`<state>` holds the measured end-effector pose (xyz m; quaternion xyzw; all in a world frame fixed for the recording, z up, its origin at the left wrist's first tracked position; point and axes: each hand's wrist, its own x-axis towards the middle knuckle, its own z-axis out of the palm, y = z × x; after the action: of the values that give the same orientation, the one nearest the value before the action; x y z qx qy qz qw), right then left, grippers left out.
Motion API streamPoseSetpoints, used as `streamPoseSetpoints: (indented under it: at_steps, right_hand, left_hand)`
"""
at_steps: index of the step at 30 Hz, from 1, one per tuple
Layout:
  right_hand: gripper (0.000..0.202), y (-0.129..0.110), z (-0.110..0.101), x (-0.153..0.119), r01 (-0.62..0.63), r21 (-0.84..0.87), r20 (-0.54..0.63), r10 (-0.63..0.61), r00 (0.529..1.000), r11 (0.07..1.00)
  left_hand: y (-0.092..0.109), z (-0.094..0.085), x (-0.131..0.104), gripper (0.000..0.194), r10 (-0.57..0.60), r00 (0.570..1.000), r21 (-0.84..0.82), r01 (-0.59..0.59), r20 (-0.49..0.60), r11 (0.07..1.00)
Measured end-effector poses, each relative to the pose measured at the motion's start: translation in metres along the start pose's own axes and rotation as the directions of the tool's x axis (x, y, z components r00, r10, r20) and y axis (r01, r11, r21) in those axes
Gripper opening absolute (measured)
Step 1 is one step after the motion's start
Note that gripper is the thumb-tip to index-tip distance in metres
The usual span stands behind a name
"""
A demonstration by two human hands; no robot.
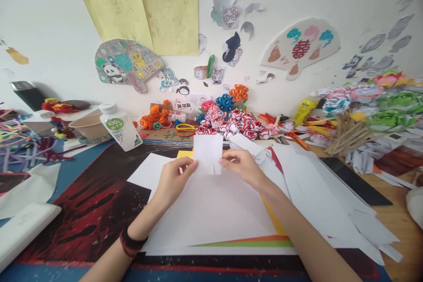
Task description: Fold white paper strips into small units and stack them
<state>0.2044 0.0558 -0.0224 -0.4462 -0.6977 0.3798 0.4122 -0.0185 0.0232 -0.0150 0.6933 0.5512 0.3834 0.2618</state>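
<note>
A small white paper piece [207, 154] is held up between my two hands, with a narrow slit or fold line near its lower right. My left hand [178, 176] pinches its left edge between thumb and fingers. On the opposite edge, my right hand [241, 166] pinches the paper the same way. Below them lies a large white sheet [214, 216] on a stack with orange, green and yellow sheets showing at its edges. Another white sheet [145, 172] sits to the left, partly behind my left hand.
A white bottle [120, 127] stands at the back left. Paper and beaded flowers [244, 123] line the wall. White paper strips and sheets [317, 185] spread at the right, beside a dark flat panel [355, 180]. A white case [26, 229] lies far left.
</note>
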Motion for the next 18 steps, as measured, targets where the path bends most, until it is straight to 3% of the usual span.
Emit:
streamPoseSetpoints:
  at_steps: [4, 12, 18]
  right_hand:
    - [0.024, 0.0000, 0.0070, -0.0021, 0.044, 0.025, 0.073, -0.046, 0.996, 0.999]
    - [0.022, -0.0031, 0.0094, -0.0044, 0.043, 0.054, 0.126, -0.049, 0.991, 0.998]
    - [0.022, -0.0033, 0.0080, -0.0046, 0.050, 0.086, 0.104, -0.059, 0.993, 0.995]
  left_hand:
    - [-0.0013, 0.0034, -0.0016, 0.034, 0.023, 0.999, 0.119, -0.026, 0.023, 0.993]
    - [-0.0016, 0.0045, -0.0044, 0.031, 0.006, 0.998, 0.103, 0.001, -0.070, 0.995]
    - [0.0003, 0.0045, -0.0057, 0.029, 0.024, 0.996, 0.089, -0.017, -0.082, 0.996]
